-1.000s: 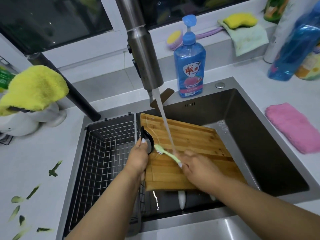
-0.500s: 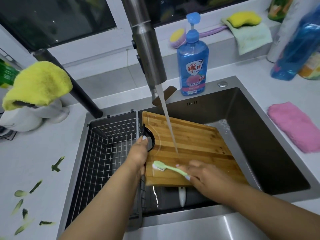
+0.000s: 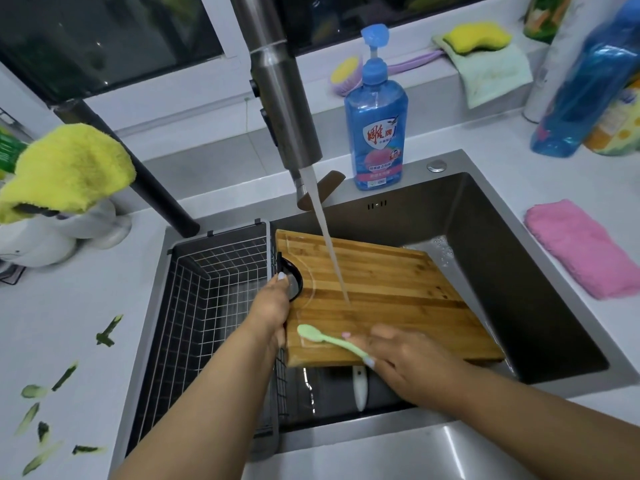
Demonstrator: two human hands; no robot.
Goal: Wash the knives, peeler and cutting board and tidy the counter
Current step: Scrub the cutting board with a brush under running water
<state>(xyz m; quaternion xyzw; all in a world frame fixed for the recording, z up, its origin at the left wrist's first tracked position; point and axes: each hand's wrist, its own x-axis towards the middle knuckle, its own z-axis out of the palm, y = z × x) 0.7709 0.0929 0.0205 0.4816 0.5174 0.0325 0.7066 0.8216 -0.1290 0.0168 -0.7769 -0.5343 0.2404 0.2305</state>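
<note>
Cutting board [image 3: 381, 289] spans sink [image 3: 502, 254]; faucet [image 3: 287, 109] overhangs.

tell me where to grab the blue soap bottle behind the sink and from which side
Grip the blue soap bottle around its flat-sided body below the shoulder, coming from the front over the sink rim. It stands upright there; the pump head would press down, and the faucet crowds its left.

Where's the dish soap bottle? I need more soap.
Head view: the dish soap bottle stands on the sink back rim, just right of the faucet.
</note>
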